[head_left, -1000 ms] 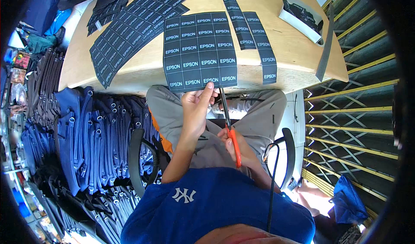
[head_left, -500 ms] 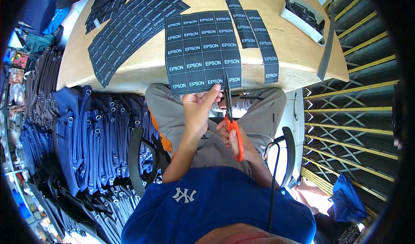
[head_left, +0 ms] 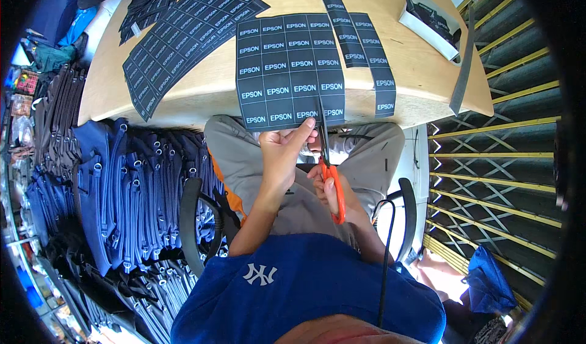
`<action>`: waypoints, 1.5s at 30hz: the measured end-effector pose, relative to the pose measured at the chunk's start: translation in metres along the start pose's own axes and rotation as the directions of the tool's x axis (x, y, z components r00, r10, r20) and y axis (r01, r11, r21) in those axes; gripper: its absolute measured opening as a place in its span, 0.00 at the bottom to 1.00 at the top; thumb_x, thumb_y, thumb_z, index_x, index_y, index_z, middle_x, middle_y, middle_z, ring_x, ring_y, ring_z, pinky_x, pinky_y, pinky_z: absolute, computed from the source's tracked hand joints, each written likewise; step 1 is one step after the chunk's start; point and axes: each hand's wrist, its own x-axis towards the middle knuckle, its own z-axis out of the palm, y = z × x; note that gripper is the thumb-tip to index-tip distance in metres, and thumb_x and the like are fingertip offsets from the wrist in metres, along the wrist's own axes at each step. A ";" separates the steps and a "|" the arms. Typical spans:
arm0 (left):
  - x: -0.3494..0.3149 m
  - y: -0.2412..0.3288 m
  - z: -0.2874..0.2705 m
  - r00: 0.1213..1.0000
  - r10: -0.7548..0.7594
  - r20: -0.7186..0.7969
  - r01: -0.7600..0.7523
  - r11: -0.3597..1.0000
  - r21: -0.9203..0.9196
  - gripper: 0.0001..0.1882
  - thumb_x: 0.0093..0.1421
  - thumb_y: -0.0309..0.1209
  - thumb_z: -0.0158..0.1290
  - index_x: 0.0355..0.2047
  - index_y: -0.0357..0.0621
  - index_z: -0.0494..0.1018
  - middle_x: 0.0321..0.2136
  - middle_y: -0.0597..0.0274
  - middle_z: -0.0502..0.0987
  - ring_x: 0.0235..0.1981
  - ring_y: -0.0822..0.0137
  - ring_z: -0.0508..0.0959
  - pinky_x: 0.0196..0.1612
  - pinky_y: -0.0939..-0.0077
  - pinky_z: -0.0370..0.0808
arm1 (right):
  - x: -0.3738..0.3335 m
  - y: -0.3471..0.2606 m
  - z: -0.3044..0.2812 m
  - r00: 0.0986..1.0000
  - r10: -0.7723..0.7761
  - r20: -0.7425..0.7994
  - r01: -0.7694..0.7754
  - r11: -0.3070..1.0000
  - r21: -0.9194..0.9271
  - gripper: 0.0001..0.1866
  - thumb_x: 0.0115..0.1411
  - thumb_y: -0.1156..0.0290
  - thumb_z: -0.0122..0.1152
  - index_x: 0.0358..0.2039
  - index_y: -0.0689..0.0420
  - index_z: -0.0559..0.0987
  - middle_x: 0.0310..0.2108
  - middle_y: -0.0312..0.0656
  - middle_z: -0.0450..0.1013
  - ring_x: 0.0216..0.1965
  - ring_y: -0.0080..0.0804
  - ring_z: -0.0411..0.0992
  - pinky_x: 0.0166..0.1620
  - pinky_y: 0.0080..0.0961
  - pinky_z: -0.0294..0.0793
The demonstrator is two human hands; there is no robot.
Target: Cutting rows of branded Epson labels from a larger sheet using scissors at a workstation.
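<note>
One dark sheet (head_left: pixel 290 69), likely light and flexible, best held at its near edge, pinched by your left fingers (head_left: pixel 307 128); your right fingers (head_left: pixel 330 185) grip scissors (head_left: pixel 332 173)

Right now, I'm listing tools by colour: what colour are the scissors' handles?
Scissors' handles: orange-red, best seen in the head view.

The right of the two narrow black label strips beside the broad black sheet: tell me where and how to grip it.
Pinch the narrow black label strip across its thickness at the near end, coming from the near side. That end juts past the edge of the tan wooden table, so its underside looks reachable; the rest lies flat.
</note>
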 end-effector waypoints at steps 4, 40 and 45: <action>0.000 0.000 0.001 1.000 0.004 -0.001 -0.004 1.000 0.004 0.06 0.53 0.23 0.57 0.31 0.34 0.75 0.25 0.60 0.78 0.24 0.74 0.77 0.27 0.83 0.73 | 0.001 0.001 0.000 1.000 0.024 -0.005 -0.024 1.000 -0.001 0.30 0.62 0.45 0.37 0.37 0.64 0.70 0.22 0.40 0.64 0.26 0.29 0.64 0.32 0.27 0.64; 0.002 0.003 0.005 1.000 -0.008 -0.016 0.007 0.999 -0.051 0.04 0.54 0.22 0.56 0.31 0.37 0.75 0.25 0.62 0.77 0.24 0.76 0.76 0.27 0.86 0.73 | 0.005 -0.024 0.004 0.964 0.261 -0.053 -0.252 0.958 0.135 0.23 0.64 0.53 0.41 0.21 0.59 0.64 0.08 0.35 0.61 0.09 0.22 0.62 0.13 0.21 0.60; 0.001 0.003 0.005 1.000 -0.012 -0.015 0.011 0.998 -0.060 0.05 0.53 0.24 0.57 0.30 0.34 0.75 0.25 0.61 0.78 0.24 0.75 0.76 0.28 0.84 0.73 | 0.004 -0.028 0.004 0.968 0.244 -0.060 -0.234 0.962 0.137 0.22 0.64 0.54 0.42 0.21 0.58 0.64 0.07 0.34 0.60 0.08 0.21 0.62 0.13 0.20 0.59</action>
